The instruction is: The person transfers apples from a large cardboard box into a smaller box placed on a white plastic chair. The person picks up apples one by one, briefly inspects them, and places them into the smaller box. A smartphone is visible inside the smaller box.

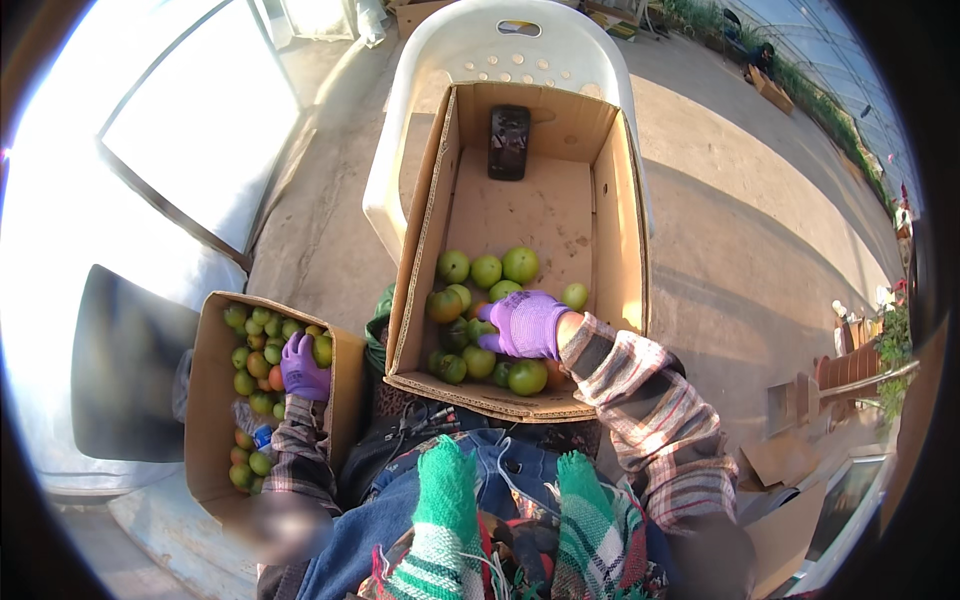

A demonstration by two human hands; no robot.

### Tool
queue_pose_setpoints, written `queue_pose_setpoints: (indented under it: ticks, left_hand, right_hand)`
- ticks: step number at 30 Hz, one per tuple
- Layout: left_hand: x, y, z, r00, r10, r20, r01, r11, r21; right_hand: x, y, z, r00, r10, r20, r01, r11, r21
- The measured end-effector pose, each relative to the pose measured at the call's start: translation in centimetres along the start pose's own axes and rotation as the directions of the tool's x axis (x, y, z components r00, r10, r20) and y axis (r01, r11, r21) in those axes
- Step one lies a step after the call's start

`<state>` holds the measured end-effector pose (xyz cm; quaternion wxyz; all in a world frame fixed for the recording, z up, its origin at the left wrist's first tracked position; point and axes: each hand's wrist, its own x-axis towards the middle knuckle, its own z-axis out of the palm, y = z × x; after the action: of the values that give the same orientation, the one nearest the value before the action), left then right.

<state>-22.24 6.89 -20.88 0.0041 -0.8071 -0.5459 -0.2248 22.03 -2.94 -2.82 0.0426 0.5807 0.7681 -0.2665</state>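
Observation:
My right hand (525,324), in a purple glove, reaches into a cardboard box (517,202) before me. Its thumb and fingers close around a green tomato (480,330). More tomatoes lie at the box's near end, mostly green, such as a large green tomato (527,377), with an orange-tinged one (444,306) at the left. In a second cardboard box (346,397) to my left, my left hand (304,367), also gloved, rests among green and reddish tomatoes. A greenish-yellow tomato (322,350) is beside its fingers; whether it grips one is hidden.
A black phone (509,142) leans against the front box's far wall. That box rests partly on a white plastic chair (420,45). A dark chair back (131,367) stands beyond the left box. A person (761,56) is far off at the upper right, near another carton (771,91).

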Motion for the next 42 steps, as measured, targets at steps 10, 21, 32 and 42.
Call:
queue_pose_setpoints:
  ticks: [10, 21, 32, 42]
  left_hand:
    - [5.5, 19.0, -15.6, 0.939, 0.177, -0.295, -0.289, 0.870, -0.399]
    - [7.7, 27.6, -12.8, 0.902, 0.431, -0.007, -0.368, 0.764, -0.530]
    - [7.1, 26.1, -11.8, 0.933, 0.329, -0.149, -0.354, 0.747, -0.563]
    - [7.3, 26.5, -11.6, 0.910, 0.366, -0.196, -0.412, 0.736, -0.537]
  right_hand:
    - [-1.3, -2.9, -2.6, 0.947, -0.159, -0.279, 0.317, 0.593, 0.740]
    - [-1.7, -2.2, -3.6, 0.938, -0.181, -0.295, 0.345, 0.427, 0.836]
    - [0.0, -3.1, -0.8, 0.990, -0.144, 0.001, 0.141, 0.969, 0.201]
    - [-0.1, -3.1, 1.5, 0.980, -0.173, 0.103, 0.176, 0.984, -0.017]
